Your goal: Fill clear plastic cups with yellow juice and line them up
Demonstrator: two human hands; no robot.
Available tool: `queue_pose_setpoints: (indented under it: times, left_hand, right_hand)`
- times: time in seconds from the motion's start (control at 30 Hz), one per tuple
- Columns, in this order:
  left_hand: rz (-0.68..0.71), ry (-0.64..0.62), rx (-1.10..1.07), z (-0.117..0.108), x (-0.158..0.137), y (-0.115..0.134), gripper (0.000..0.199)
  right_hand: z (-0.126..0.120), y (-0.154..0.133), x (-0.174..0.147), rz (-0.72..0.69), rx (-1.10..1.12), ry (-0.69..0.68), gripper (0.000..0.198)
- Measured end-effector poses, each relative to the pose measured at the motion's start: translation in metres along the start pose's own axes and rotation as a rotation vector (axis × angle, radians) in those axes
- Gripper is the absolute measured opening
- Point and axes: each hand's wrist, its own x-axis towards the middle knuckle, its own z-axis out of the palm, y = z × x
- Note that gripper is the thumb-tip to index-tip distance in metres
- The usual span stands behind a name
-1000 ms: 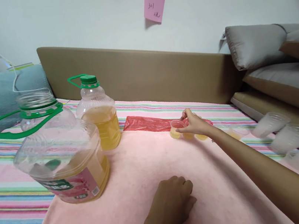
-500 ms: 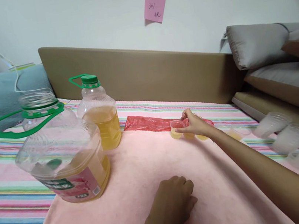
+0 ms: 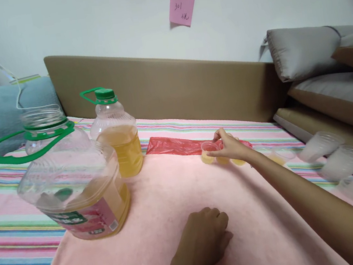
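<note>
With thumb and fingers on either side of its rim, my right hand [image 3: 230, 147] grips a small clear plastic cup [image 3: 207, 158] holding some yellow liquid. Right beside it stand similar cups [image 3: 239, 161] with yellow liquid, partly hidden by that hand. My left hand [image 3: 208, 234] rests on the pink mat [image 3: 161, 205], its fingers curled in and nothing visible in them. To the left is a large uncapped plastic jug [image 3: 71, 183] of yellow liquid with a green handle. Behind it stands a second jug [image 3: 121, 151], its green cap on.
A red plastic bag [image 3: 175, 146] lies flat along the mat's far edge. Stacks of clear cups [image 3: 347, 162] lie on their sides at the right, below piled cushions [image 3: 338, 86]. Another cup [image 3: 278, 159] is partly behind my right forearm. A brown headboard [image 3: 156, 89] closes off the back.
</note>
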Motion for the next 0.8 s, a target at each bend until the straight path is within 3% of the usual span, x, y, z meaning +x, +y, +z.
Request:
queue_pose_setpoints:
  times: [0.3, 0.47, 0.6, 0.7, 0.8]
  left_hand:
    - [0.005, 0.012, -0.007, -0.001, -0.001, 0.0, 0.009]
    - [0.023, 0.035, -0.028, -0.001, 0.0, -0.001, 0.012]
    - [0.082, 0.052, -0.066, 0.001, 0.001, 0.008, 0.013]
    - [0.172, 0.045, -0.117, 0.004, 0.002, 0.023, 0.012]
    - [0.224, 0.037, -0.195, 0.009, 0.005, 0.04, 0.014]
  right_hand:
    - [0.001, -0.006, -0.002, -0.028, 0.021, 0.078, 0.07]
    - [-0.038, -0.031, -0.018, -0.112, 0.06, 0.301, 0.055]
    - [-0.082, -0.045, -0.08, -0.234, 0.076, 0.578, 0.039]
    - [-0.084, -0.036, -0.144, -0.18, 0.188, 0.514, 0.041]
    - [-0.064, -0.014, -0.193, -0.112, 0.242, 0.465, 0.046]
